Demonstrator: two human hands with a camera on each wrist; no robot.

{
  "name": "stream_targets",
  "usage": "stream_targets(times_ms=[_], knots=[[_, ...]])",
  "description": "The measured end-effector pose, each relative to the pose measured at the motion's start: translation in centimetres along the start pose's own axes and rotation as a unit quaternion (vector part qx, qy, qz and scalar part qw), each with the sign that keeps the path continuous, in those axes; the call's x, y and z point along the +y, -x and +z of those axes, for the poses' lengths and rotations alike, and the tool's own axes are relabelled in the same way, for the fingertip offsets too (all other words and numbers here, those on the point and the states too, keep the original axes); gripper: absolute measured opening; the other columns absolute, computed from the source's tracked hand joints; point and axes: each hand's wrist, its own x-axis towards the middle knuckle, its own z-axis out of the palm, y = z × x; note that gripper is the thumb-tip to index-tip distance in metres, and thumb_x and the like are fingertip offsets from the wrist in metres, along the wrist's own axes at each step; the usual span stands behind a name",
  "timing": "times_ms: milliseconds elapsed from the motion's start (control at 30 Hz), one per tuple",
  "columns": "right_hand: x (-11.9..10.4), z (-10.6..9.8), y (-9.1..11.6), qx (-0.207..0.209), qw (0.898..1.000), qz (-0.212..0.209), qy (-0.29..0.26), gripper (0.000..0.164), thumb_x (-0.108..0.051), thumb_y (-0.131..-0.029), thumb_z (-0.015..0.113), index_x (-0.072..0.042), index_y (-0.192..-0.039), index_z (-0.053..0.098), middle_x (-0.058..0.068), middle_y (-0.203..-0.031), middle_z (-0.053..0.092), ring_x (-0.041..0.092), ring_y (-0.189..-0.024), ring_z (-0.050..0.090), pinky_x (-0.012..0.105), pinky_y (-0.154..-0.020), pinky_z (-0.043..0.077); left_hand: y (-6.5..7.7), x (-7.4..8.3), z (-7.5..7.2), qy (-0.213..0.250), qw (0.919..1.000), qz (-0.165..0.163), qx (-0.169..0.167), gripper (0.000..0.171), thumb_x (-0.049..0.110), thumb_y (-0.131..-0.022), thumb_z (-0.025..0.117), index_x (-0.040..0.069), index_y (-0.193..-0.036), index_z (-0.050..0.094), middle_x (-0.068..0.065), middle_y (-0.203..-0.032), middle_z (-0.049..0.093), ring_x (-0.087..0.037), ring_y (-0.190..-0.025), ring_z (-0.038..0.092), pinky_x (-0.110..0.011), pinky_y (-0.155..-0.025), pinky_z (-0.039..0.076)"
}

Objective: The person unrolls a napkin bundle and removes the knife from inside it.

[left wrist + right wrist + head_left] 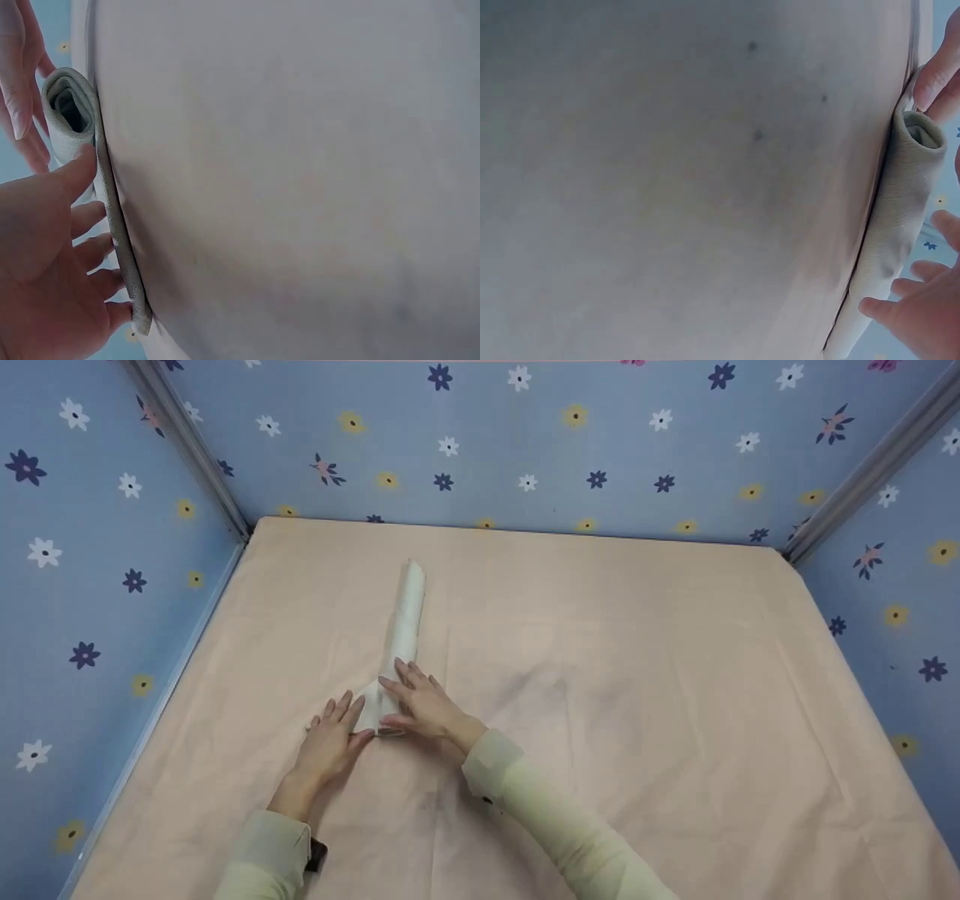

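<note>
A pale grey-green cloth [409, 611] lies partly rolled up, its long roll pointing away from the person. In the left wrist view, the roll's near end [69, 105] shows a hollow, layered spiral, and a flat flap [126, 255] runs out from under it to the left. My left hand [326, 746] rests on this flap with its fingers spread and its thumb beside the roll. Over the near part of the roll lies my right hand [427, 709], fingers extended and touching its top. The right wrist view shows the roll's side [891, 217] along the right fingers [881, 307].
A peach cover [637, 697] with soft creases is spread over the table. Blue flowered panels [510, 457] stand at the back and on both sides, with grey metal posts [191, 442] at the back corners. A small black object [316, 855] sits at the left cuff.
</note>
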Motion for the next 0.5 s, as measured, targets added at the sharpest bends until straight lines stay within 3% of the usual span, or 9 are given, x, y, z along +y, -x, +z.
stream_targets(times_ms=[500], knots=[[-0.37,0.43,-0.84,-0.016,0.999,0.031,0.001,0.071,-0.055,-0.081,0.048,-0.026,-0.141,0.024,0.009,-0.148,0.0,0.027,-0.134,0.0,0.05,-0.104,0.013,-0.32,0.25,0.09,-0.015,0.9997,-0.019,-0.008,0.058,0.028,-0.089,0.053,-0.001,-0.135,0.032,-0.026,-0.14,0.023,-0.05,-0.123,0.019,-0.065,-0.092,0.02]])
